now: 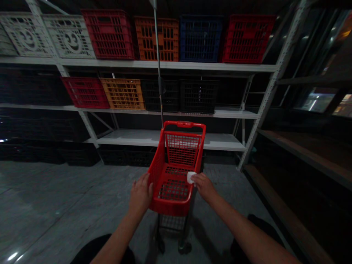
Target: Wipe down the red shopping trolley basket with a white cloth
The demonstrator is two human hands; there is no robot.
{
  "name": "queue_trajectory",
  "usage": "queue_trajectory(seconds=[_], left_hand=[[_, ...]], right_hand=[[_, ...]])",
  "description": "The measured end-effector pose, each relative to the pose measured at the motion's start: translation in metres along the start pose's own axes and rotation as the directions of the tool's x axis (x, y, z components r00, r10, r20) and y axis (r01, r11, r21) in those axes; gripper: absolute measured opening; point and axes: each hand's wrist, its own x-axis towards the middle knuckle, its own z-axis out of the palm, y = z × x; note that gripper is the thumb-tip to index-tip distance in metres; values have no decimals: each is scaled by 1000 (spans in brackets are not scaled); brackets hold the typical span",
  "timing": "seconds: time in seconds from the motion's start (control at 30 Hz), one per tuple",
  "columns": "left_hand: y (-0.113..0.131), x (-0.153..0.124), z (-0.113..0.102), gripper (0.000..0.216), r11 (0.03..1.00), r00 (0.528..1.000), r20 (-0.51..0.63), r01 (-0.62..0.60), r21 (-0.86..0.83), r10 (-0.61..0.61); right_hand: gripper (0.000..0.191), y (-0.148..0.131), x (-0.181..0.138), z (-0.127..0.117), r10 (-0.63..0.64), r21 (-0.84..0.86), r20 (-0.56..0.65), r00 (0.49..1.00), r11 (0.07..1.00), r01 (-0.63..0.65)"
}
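A small red plastic shopping cart (173, 207) stands in front of me on the floor, its handle towards the shelves. My left hand (141, 194) is at the front left of the basket, its fingers and thumb closed on the rim. Pinched in my right hand (204, 186) is a small white cloth (191, 178), which lies against the basket's right rim. Whether it is fabric or paper I cannot tell. The basket's mesh floor shows between my hands, with nothing lying on it.
A white metal shelf rack (176, 66) stands behind the cart, holding several plastic crates, among them an orange crate (157, 38) and a blue crate (201, 38). A thin upright pole (157, 44) rises behind the cart's left side. More shelving (308, 154) runs along the right.
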Motion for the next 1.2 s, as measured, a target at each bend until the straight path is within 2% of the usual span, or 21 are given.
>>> queue_trajectory(seconds=[0.07,0.13,0.23,0.37,0.43,0.5,0.6,0.7,0.77,0.83,0.97,1.03,1.1,1.2], left_hand=[[34,-17,8,30,991,985,124,-113,-79,122],[62,-33,20,32,975,958,219,-153,-158,186],[80,-48,36,32,965,960,165,-196,-173,225],[69,-47,45,27,947,951,124,-256,-192,282],[63,-44,47,27,943,949,103,-274,-189,297],[59,-42,47,29,945,952,87,-275,-178,293],[53,-41,47,28,944,953,72,-279,-177,295],[42,-41,44,28,934,945,73,-300,-191,319],[34,-39,40,30,932,943,73,-306,-197,325],[25,-37,35,31,930,943,63,-308,-201,326],[7,-34,27,33,924,941,52,-318,-211,335],[-1,-34,24,33,924,940,54,-319,-212,337],[-8,-34,23,34,919,936,53,-330,-216,348],[-13,-36,20,35,908,926,58,-350,-229,372]], right_hand=[[30,-23,-14,9,-40,89,29,999,995,37],[30,-44,-28,18,-44,164,46,998,986,36],[34,-55,-36,24,-68,216,91,994,975,47],[36,-22,-17,19,-136,132,92,986,984,123],[37,-1,-2,16,-71,37,42,997,997,69],[38,6,6,17,24,-39,-27,999,999,-25],[31,-20,1,29,105,-33,-80,991,994,-107],[23,-62,-14,43,86,83,-20,996,993,-84],[19,-77,-17,48,74,155,20,997,985,-76],[18,-71,-8,46,123,189,13,992,974,-123],[20,-18,23,31,359,162,-103,928,926,-340],[28,0,35,25,412,167,-131,902,906,-389],[34,-3,38,27,396,202,-121,910,908,-368],[34,-45,30,41,281,256,-23,959,929,-266]])
